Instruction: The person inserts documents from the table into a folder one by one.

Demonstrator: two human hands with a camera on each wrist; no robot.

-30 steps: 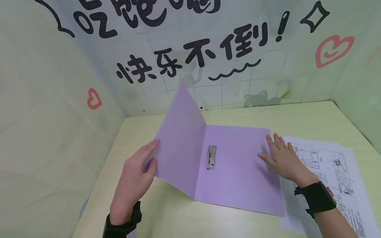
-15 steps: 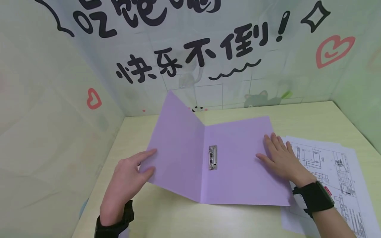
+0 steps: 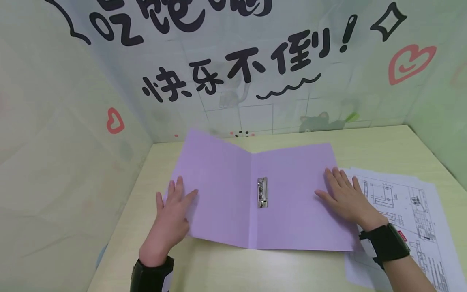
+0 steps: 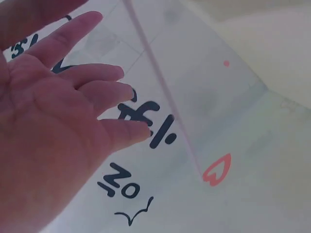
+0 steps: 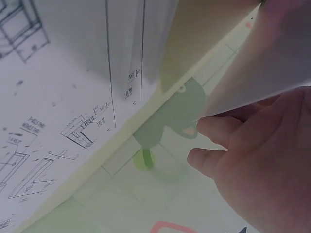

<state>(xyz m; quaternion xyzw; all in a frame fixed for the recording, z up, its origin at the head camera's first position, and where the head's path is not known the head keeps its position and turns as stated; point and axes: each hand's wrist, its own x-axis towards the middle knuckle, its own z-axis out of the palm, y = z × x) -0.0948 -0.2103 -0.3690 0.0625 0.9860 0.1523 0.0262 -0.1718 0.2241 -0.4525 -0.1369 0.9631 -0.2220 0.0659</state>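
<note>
Spreading unclenched over opposite edges of the purple folder (image 3: 233, 194) at center frame, the left hand (image 3: 173, 219) and right hand (image 3: 344, 198) grasp nothing; lifting away early might let its stiff crease fold it closed.

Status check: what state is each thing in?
Purple folder: spread open, inside showing
Metal clip: holding no paper
Printed sheets: print showing, partly covered
Left hand: spread, at the folder's left edge
Right hand: spread, at the folder's right edge
Black wristbands: strapped on

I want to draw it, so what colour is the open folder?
The folder is light purple; the head view shows it best.
</note>
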